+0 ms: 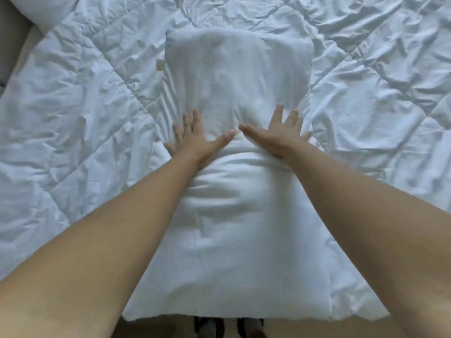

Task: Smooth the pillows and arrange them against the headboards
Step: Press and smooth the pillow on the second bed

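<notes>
Two white pillows show on a bed covered by a crumpled white quilt (pixel 73 118) stitched in large diamond shapes. At the far left corner, part of one pillow (pixel 46 8) lies at the edge of the quilt, beside a beige surface (pixel 12 40) that runs along the left of the bed; what that surface is cannot be told. In the middle, the other pillow (pixel 231 215) lies lengthwise on the quilt, its near end hanging over the near edge of the bed and its far end reaching toward the middle of the quilt. The left hand (pixel 195 140) lies flat, palm down, on the left part of this pillow, its fingers (pixel 186 123) spread wide and holding nothing, the thumb pointing right. Just to its right, the right hand (pixel 278 137) also presses flat on the pillow, fingers (pixel 278 113) fanned wide and holding nothing, its thumb pointing left so that the two thumb tips are close together but apart. The cloth is dented under both palms, with creases fanning out to the left of the left hand. Both bare forearms reach in from the near corners. Below the pillow's near end, dark shapes (pixel 210 325) show on the floor, too blurred to tell.
</notes>
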### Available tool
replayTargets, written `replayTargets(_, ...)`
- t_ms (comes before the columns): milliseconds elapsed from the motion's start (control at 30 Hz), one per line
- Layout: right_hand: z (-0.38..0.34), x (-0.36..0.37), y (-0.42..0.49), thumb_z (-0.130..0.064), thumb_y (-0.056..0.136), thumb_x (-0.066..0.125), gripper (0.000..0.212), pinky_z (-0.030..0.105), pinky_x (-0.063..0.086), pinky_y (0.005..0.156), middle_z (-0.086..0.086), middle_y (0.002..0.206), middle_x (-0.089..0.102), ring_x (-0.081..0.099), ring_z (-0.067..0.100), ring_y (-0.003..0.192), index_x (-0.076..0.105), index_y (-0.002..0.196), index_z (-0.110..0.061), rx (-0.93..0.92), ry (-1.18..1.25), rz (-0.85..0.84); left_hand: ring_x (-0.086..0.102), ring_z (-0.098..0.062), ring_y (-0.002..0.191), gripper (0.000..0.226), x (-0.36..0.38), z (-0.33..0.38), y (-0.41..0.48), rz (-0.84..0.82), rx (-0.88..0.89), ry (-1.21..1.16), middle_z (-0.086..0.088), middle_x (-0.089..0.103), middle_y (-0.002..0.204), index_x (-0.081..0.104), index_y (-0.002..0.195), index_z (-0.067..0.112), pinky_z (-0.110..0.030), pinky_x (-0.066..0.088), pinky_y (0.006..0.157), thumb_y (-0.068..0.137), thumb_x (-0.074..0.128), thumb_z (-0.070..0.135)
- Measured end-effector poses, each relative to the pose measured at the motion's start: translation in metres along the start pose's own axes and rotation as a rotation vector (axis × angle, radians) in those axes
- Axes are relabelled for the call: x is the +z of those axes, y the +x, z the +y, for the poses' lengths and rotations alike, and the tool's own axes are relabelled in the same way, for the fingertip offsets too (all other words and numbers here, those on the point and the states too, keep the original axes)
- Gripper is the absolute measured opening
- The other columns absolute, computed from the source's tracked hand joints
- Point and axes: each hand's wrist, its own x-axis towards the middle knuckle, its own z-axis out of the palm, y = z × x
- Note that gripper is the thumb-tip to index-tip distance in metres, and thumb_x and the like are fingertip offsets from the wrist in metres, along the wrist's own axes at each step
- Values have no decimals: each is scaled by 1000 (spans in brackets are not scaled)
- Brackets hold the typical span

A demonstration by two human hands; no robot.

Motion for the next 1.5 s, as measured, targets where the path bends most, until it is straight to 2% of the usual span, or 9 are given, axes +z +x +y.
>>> replayTargets(367,87,108,-158,-98,64,26,126,60,-4,121,9,168,-15,-13,23,155,-19,157,-25,-92,103,160,-19,-17,153,119,63,-75,-157,153,138,4,9,-18,166,-12,158,33,-63,-12,114,66,28,97)
replayTargets(533,116,144,-224,-99,68,21,127,60,-2,122,8,168,-18,-17,24,155,-17,159,-19,-164,-22,171,-26,-18,150,113,99,-124,-229,89,71,41,10,-31,162,-26,153,34,-61,-12,117,72,24,94)
replayTargets(800,153,170,-261,-88,76,37,121,61,6,123,16,168,-4,-6,31,156,0,161,-10,-214,-97,201,-32,-19,148,112,128,-163,-272,2,-41,66,8,-37,160,-30,152,32,-63,-8,119,72,20,93)
replayTargets(1100,147,144,-220,-91,72,34,119,58,-9,122,2,164,-29,-28,17,151,-35,151,-32,-200,-57,-162,-45,-17,140,112,128,-150,-250,-106,-142,68,11,-51,150,-45,141,36,-64,-12,117,67,18,93)
replayTargets(1200,142,108,-221,-85,75,37,111,64,8,121,5,166,-1,1,23,154,-1,159,-23,-252,-87,-120,-33,-11,147,112,110,-148,-261,-76,-79,-77,21,-37,157,-26,152,41,-59,-8,120,68,27,93)
replayTargets(1267,125,86,-218,-72,79,48,84,69,26,112,11,143,35,35,33,137,41,139,-13,-375,-96,121,-17,-11,152,105,95,-142,-264,-3,-84,-195,20,-19,163,-5,157,41,-59,2,122,72,31,91)
replayTargets(1300,112,79,-213,-63,79,56,70,68,31,108,11,134,42,42,33,128,49,126,-12,-472,-81,224,-9,-12,153,102,87,-138,-263,59,-106,-245,16,-11,165,4,157,39,-58,7,122,74,33,90)
replayTargets(1367,76,68,-196,-51,80,65,59,65,31,110,14,133,44,42,35,129,51,120,-10,-669,-61,278,0,-16,153,100,72,-131,-257,200,-177,-304,5,1,166,13,157,32,-56,11,122,77,37,87)
replayTargets(1500,-17,64,-151,-60,89,46,70,58,11,123,4,159,29,17,31,152,40,145,-18,-963,-270,66,15,-21,151,110,52,-128,-235,262,-366,-525,-2,17,164,8,157,30,-48,22,119,70,44,87)
